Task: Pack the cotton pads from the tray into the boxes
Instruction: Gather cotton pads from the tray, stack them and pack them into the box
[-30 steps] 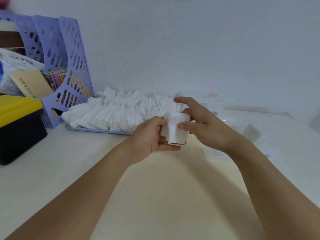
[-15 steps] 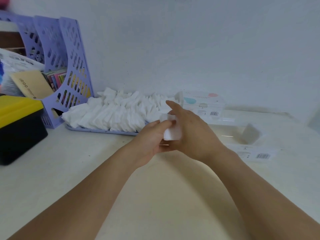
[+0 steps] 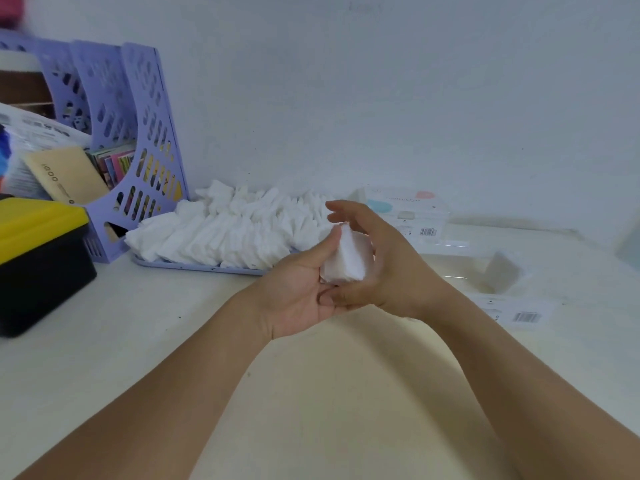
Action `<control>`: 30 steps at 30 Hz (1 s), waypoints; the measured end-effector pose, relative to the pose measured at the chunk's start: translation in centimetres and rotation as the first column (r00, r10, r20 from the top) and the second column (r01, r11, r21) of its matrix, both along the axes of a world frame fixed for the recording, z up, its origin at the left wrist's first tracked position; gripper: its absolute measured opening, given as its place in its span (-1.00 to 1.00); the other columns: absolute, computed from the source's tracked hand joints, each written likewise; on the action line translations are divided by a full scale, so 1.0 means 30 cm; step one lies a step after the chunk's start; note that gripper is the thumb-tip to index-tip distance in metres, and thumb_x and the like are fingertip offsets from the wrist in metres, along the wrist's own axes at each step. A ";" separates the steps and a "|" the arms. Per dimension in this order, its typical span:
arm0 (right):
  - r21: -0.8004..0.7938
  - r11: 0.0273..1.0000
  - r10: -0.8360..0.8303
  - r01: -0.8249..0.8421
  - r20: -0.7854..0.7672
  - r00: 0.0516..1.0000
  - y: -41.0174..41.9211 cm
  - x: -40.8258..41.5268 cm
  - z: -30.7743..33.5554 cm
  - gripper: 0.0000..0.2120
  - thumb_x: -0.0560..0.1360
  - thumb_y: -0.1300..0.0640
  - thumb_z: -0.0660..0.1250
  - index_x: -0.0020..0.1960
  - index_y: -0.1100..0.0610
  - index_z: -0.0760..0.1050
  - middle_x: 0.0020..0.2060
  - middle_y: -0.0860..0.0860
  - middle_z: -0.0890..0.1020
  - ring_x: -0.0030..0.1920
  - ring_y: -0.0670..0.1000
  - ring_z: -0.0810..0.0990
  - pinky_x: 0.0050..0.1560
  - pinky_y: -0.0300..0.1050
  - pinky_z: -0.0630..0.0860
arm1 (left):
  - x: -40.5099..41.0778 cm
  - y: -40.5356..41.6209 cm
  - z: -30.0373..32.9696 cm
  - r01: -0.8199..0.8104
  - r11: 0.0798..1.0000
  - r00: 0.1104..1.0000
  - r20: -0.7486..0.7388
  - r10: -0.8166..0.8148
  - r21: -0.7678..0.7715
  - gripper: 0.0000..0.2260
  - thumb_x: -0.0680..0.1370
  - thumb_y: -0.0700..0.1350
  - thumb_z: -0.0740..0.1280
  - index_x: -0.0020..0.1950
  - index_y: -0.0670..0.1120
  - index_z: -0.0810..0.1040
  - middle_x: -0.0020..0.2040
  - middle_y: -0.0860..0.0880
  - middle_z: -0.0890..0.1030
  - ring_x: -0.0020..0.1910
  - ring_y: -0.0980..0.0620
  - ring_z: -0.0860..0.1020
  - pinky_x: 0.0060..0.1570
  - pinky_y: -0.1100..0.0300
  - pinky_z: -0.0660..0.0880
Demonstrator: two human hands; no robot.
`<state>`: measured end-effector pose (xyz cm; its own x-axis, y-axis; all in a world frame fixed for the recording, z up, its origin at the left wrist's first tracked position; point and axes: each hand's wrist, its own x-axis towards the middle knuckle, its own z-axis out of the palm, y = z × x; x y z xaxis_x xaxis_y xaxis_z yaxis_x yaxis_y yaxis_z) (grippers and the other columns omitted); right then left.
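A small stack of white cotton pads (image 3: 348, 258) is pressed between both hands above the table's middle. My left hand (image 3: 298, 289) cradles it from below and the left, thumb on its side. My right hand (image 3: 384, 268) wraps it from the right, fingers curled over the top. Behind them a lilac tray (image 3: 194, 265) holds a heap of white cotton pads (image 3: 228, 230). An open clear box (image 3: 485, 275) with a few pads inside lies to the right. A closed clear box (image 3: 412, 211) with a barcode stands by the wall.
A lilac file rack (image 3: 138, 140) with books and papers stands at the back left. A black bin with a yellow lid (image 3: 38, 258) sits at the left edge. A box lid with a barcode (image 3: 519, 311) lies flat at the right.
The stack has tilted and now rests in my left palm. My right hand shifted from covering its front to wrapping its right side. Both hands stayed in about the same spot.
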<state>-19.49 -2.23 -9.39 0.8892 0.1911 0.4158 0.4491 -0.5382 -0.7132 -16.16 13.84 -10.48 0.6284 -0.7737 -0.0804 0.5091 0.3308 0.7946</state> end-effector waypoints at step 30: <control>0.057 0.989 0.140 -0.136 -0.077 0.987 0.000 -0.014 0.011 0.03 0.19 0.29 0.70 0.50 -0.16 0.29 0.05 0.05 0.61 0.11 -0.04 0.63 0.13 -0.03 0.63 | -0.032 0.010 0.018 -0.122 0.981 0.990 0.086 0.110 0.152 -0.61 0.35 -0.02 0.48 0.12 -0.16 0.64 0.01 -0.11 0.68 -0.12 0.02 0.68 -0.24 0.20 0.65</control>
